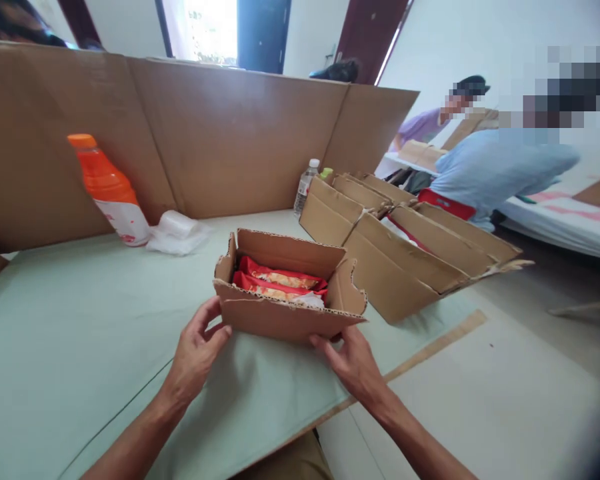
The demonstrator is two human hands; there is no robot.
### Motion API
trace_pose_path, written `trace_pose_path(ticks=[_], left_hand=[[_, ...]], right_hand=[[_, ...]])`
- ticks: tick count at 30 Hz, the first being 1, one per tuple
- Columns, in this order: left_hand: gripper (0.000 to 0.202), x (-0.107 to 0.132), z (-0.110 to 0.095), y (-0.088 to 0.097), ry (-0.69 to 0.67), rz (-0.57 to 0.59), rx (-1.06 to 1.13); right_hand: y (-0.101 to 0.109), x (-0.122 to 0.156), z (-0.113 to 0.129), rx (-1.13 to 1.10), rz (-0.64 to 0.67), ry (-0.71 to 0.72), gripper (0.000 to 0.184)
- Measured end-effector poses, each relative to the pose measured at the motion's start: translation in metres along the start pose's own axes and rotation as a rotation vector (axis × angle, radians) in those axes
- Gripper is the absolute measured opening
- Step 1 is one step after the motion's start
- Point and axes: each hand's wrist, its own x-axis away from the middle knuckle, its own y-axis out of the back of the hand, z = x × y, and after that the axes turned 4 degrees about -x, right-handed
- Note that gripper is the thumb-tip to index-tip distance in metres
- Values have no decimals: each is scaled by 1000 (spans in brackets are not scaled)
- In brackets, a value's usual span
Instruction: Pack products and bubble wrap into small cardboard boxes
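A small open-topped cardboard box [280, 321] with torn upper edges sits before me at the table's near side. Inside lie red snack packets [285, 277] with a pale orange printed pattern, and a crumpled whitish piece [309, 301] at their right end. My left hand [200, 340] is closed around the box's near left corner, thumb toward the front wall. At the near right corner, my right hand [347, 353] grips the box low, its thumb against the front wall. Some fingertips of both hands are hidden behind the cardboard.
Larger cardboard boxes [405, 267] stand to the right, beside a clear water bottle [306, 188]. An orange drink bottle [115, 197] and clear plastic wrap [177, 232] are at the back left. A tall cardboard partition [240, 133] closes the table's far side; people sit beyond.
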Motion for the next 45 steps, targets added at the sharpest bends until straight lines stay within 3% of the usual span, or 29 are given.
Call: trace_pose_path(ticks=[3, 7, 10, 15, 21, 28, 31, 37, 42, 45], left_hand=[[58, -44, 6, -21, -45, 74, 21], [98, -124, 21, -53, -31, 17, 126], [103, -161, 35, -82, -6, 35, 157], [92, -171, 53, -124, -60, 187, 177], [86, -206, 64, -152, -93, 172, 178], [83, -243, 77, -173, -136, 152, 147], [82, -246, 80, -176, -152, 153, 117], [84, -231, 84, -177, -200, 157, -59], [89, -166, 87, -164, -246, 156, -331], [71, -112, 79, -151, -299, 259, -476]], right_hand=[[3, -12, -10, -45, -68, -29, 35], [-15, -48, -31, -182, -156, -26, 56], [-26, -71, -56, -322, -140, -33, 63], [-23, -102, -89, -423, -106, -141, 64], [-20, -134, -106, -502, -109, -178, 67], [-26, -146, -121, -717, -29, -216, 78], [-22, -147, -124, -792, 7, -228, 80], [-23, -145, -128, -620, 26, -186, 63], [-30, -140, -122, -428, 12, -64, 35], [-31, -132, -108, -270, 56, 82, 25]])
